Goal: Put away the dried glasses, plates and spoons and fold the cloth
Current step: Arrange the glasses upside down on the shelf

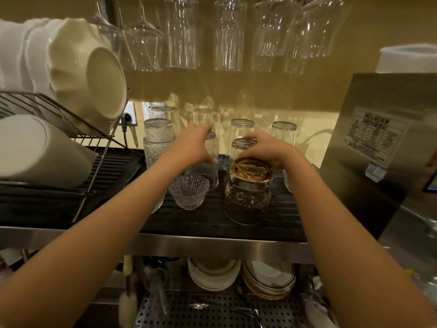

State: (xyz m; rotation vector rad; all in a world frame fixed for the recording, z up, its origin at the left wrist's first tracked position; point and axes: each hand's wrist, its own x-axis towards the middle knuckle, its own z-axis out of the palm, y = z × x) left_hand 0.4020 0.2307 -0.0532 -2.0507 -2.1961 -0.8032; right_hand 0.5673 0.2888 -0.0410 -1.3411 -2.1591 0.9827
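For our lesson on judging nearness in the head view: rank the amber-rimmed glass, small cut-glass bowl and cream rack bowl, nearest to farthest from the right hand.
1. Amber-rimmed glass, just beneath the right hand.
2. Small cut-glass bowl, lower left on the mat.
3. Cream bowl, far left in the wire rack.

A beige wall (pixel 307 95) glows under warm, yellowish light, with soft shadows across it. Low on it at left sits a white socket (pixel 129 117) (a dark plug is in it). A stainless steel shelf (pixel 212 247) carries a black ribbed mat (pixel 208 222). At right stands a steel appliance (pixel 354 176) bearing a printed label (pixel 374 132). Below lies a perforated metal tray (pixel 212 314).
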